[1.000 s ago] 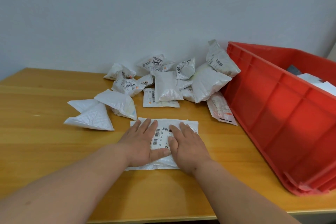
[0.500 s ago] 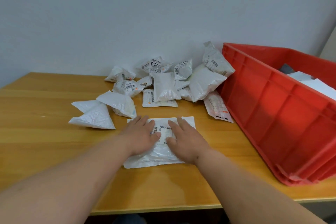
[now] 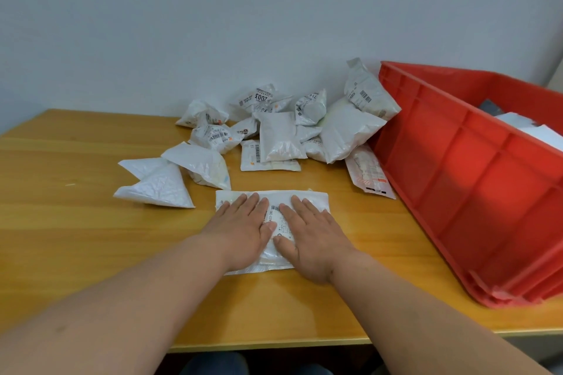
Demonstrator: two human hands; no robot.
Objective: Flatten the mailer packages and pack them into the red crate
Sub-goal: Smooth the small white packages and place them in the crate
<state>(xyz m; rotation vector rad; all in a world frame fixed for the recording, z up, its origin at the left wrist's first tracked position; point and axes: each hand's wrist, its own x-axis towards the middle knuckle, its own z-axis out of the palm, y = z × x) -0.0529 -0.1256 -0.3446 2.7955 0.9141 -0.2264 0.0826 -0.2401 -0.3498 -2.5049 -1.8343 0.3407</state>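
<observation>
A white mailer package [image 3: 316, 201] with a barcode label lies flat on the wooden table [image 3: 76, 222] in front of me. My left hand [image 3: 242, 228] and my right hand [image 3: 310, 234] press on it side by side, palms down, fingers straight. Much of the mailer is hidden under them. Behind it lies a pile of several crumpled white mailers [image 3: 280, 137]. The red crate [image 3: 475, 179] stands at the right, with white and grey flat items [image 3: 536, 134] inside.
Two puffy mailers [image 3: 158, 186] lie to the left of my hands. A flat mailer with red print [image 3: 368, 173] lies against the crate's near wall. A grey wall rises behind the table. The table's front edge runs just below my forearms.
Both hands stay flat on the mailer and have shifted slightly along it. The view has tilted and pulled back, so the table's front edge shows.
</observation>
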